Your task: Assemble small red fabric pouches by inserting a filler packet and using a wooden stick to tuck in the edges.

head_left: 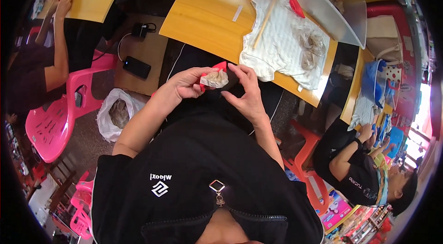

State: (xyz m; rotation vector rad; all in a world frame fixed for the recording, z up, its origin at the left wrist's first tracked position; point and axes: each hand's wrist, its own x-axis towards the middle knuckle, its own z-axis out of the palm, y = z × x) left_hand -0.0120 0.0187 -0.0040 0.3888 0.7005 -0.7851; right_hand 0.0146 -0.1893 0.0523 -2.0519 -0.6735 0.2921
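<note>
From the head camera, the left hand (187, 83) grips a small red tool (220, 66) together with a pale, crumpled wad (214, 79) pinched against its thumb, held in front of the black shirt, below the table edge. The right hand (247, 92) is just beside it, fingers loosely spread and holding nothing, fingertips near the wad. On the yellow table (203, 18) beyond lie a white striped shirt (281, 41) with a wooden stick (264, 25) across it, and a clear plastic bin (337, 8). A white bag (116, 112) sits on the floor by a pink chair (55, 119).
</note>
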